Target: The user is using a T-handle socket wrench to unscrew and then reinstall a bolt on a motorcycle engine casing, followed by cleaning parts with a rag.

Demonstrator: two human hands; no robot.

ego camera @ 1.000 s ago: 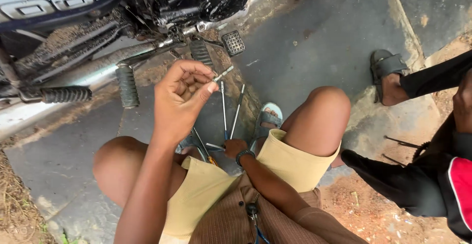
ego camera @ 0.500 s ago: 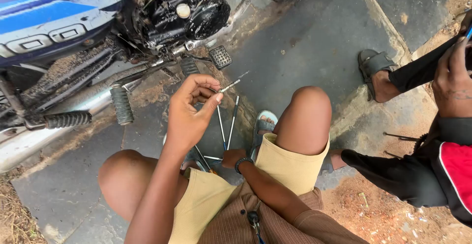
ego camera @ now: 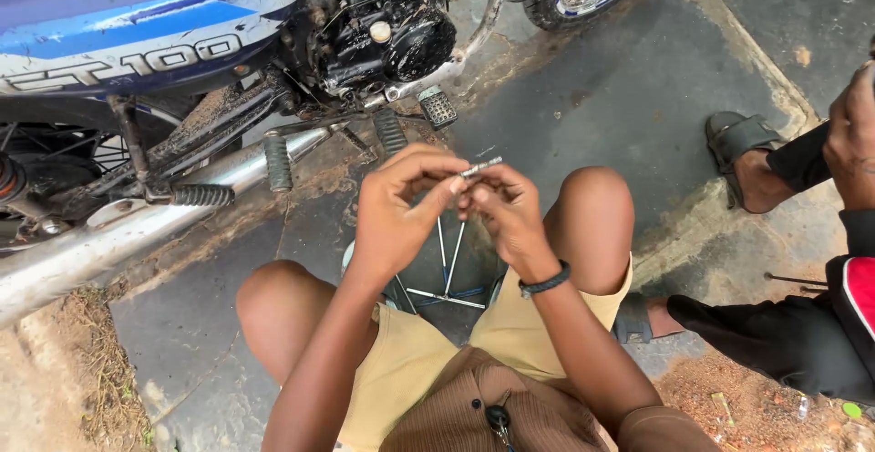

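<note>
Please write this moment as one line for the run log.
left hand: pinches small metal pin | right hand: fingers on same pin | spokes: on ground between knees | motorcycle: ahead

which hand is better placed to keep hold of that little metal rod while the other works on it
Left, probably. The left hand pinches the thin metal rod along its near end, wrapped firmly, while the right hand only meets it with its fingertips, free to twist or adjust.

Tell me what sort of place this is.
Probably an outdoor roadside motorcycle repair spot: a blue motorcycle with a grimy black engine stands on stained concrete paving, thin metal spokes lying below both hands.
</note>
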